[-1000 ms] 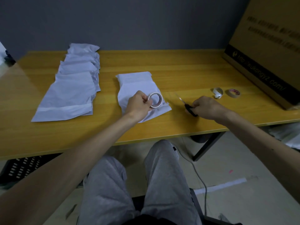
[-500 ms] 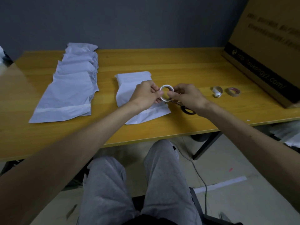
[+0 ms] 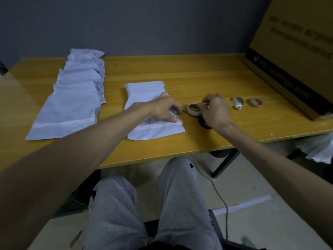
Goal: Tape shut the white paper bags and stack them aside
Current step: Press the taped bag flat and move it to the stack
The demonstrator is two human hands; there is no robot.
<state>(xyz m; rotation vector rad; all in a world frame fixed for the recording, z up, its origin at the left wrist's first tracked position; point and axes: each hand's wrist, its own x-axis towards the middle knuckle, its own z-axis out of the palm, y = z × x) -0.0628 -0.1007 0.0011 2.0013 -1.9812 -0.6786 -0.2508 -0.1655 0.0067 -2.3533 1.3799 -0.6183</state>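
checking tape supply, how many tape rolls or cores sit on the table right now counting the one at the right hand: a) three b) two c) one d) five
a: the right hand is on one tape roll, and a nearly spent core and a brown roll lie further right on the table.

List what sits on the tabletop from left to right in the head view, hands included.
Row of overlapping white bags → single white bag with the left hand pressing on it → tape roll at the right hand → spent white tape core → small brown tape roll → cardboard box.
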